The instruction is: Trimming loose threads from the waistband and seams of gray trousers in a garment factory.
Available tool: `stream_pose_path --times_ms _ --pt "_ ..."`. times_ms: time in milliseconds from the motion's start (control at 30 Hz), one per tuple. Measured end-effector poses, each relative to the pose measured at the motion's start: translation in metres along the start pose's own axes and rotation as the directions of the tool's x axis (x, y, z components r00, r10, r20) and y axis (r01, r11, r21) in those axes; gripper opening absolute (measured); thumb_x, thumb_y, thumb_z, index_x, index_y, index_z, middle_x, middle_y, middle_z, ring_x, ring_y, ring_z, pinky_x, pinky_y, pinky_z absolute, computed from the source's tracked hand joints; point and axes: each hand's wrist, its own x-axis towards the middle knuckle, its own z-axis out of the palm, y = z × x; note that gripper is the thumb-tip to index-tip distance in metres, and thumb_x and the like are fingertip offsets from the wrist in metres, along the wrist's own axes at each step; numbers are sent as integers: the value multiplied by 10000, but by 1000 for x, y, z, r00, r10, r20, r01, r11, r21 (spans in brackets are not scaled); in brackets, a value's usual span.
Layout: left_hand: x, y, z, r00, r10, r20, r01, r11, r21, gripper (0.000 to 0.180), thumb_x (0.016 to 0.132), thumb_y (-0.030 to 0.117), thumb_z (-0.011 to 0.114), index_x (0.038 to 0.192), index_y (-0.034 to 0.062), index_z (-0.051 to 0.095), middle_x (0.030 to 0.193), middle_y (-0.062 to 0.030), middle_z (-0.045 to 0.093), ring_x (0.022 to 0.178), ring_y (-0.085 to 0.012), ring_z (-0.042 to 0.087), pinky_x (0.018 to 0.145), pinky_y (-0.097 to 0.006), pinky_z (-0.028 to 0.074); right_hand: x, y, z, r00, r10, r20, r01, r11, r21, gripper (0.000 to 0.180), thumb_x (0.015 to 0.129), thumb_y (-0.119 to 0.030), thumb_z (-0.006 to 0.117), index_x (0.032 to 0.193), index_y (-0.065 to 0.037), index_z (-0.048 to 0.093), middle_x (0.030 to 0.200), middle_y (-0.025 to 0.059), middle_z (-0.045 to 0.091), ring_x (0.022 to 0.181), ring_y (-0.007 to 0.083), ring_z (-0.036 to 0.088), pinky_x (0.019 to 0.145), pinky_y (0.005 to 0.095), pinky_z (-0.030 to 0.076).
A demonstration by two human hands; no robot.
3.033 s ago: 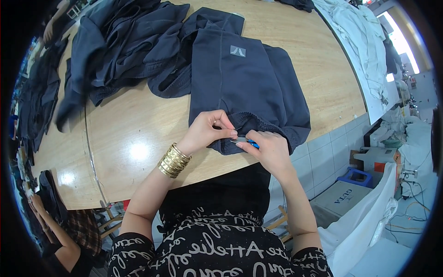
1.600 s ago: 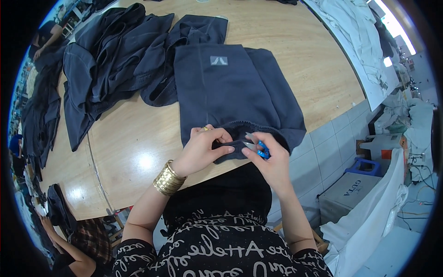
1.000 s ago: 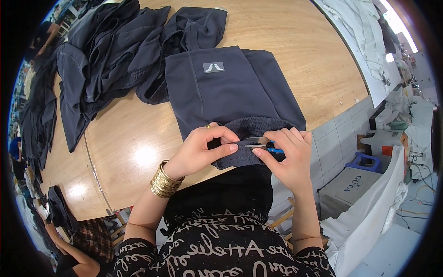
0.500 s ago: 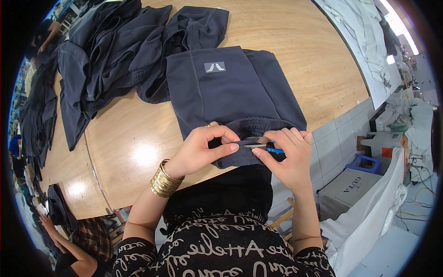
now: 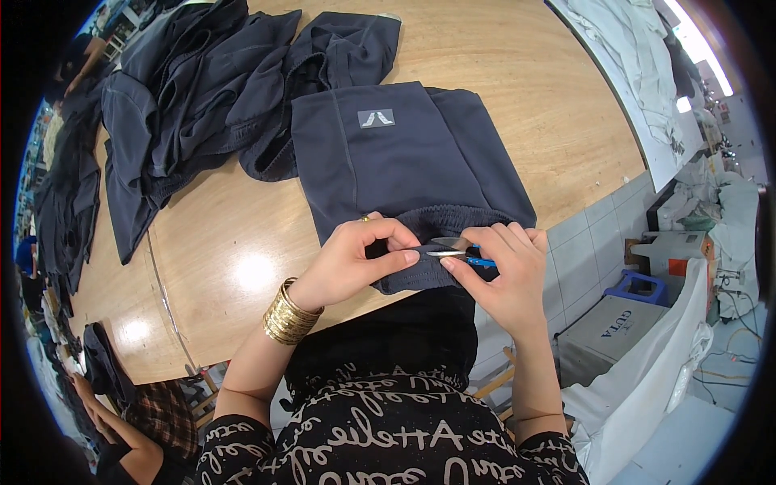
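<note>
Dark navy shorts [image 5: 404, 153] lie flat at the table's near edge, a small pale patch on the cloth and the gathered elastic waistband toward me. My left hand [image 5: 364, 252], wearing a gold cuff, pinches the waistband between thumb and fingers. In my right hand [image 5: 505, 263] is a small pair of thread snips [image 5: 481, 261] with blue on the handle. Its metal blades point left and rest at the waistband, close to the left fingertips. The palm hides part of the handle.
More dark garments [image 5: 202, 105] are heaped at the back left of the wooden table [image 5: 550, 97]. White cloth [image 5: 622, 65] covers a surface at the far right. A grey box [image 5: 606, 335] and a blue plastic stool [image 5: 638, 284] stand on the tiled floor. Another person's arm [image 5: 121, 428] shows at lower left.
The snips' blades have tilted slightly at the waistband. Both hands keep nearly the same place, and the shorts have barely shifted.
</note>
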Motion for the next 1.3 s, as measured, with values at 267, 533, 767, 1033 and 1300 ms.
stream_pose_path --times_ms 267,533,767,1033,1300 --pt "0 -1 0 1000 28 8 -28 999 15 121 851 129 685 908 22 675 741 18 577 752 -86 480 736 -249 385 -1 -2 3 1000 14 -14 -14 1000 3 246 750 -310 753 868 -121 650 698 -29 552 676 156 501 696 327 286" --pt "0 -4 1 999 -24 28 25 999 -25 142 865 139 681 920 11 655 764 13 566 776 -87 490 752 -251 406 -3 -3 2 937 296 183 -346 738 579 325 750 -214 785 997 -86 618 806 5 595 721 149 484 749 286 414" --pt "2 -5 4 999 44 23 -45 998 32 159 853 179 692 904 34 655 721 -14 603 716 -127 517 756 -277 408 0 -12 15 981 157 112 -189 897 400 180 729 -78 765 869 -102 655 688 -38 567 618 113 404 618 260 337" --pt "0 -3 4 1000 20 16 -21 999 24 147 862 187 683 895 45 663 718 -10 604 712 -121 506 763 -270 403 0 -7 12 897 227 379 -442 459 771 77 903 -64 607 936 -30 547 830 -33 527 773 27 471 729 192 394" --pt "0 -4 4 1000 9 24 -9 1000 4 149 864 187 681 897 42 663 725 -11 603 722 -119 508 753 -270 411 -4 -1 10 953 212 216 -300 747 594 139 794 -51 713 870 -46 597 756 -12 570 681 68 455 651 202 371"
